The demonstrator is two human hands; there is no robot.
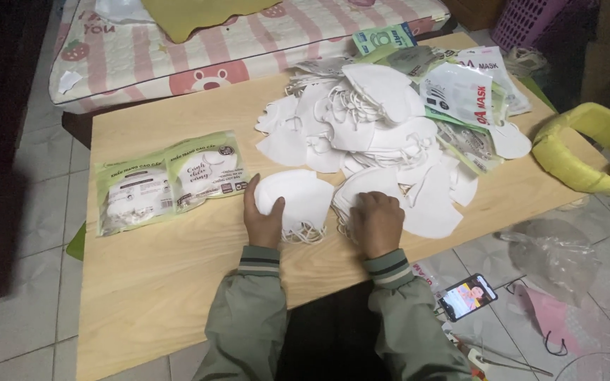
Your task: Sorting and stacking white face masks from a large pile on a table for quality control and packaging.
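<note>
My left hand grips the left edge of a small stack of folded white face masks lying on the low wooden table. My right hand rests knuckles-up on the near edge of a second stack of white masks, fingers curled onto it. Behind both stacks spreads a big loose heap of white masks with ear loops tangled among them. Both my sleeves are grey-green with striped cuffs.
Two sealed green-and-clear mask packets lie at the table's left. Empty printed packets are piled at the back right, beside a yellow ring-shaped thing. A striped mattress lies behind. A lit phone and plastic wrap lie on the tiled floor.
</note>
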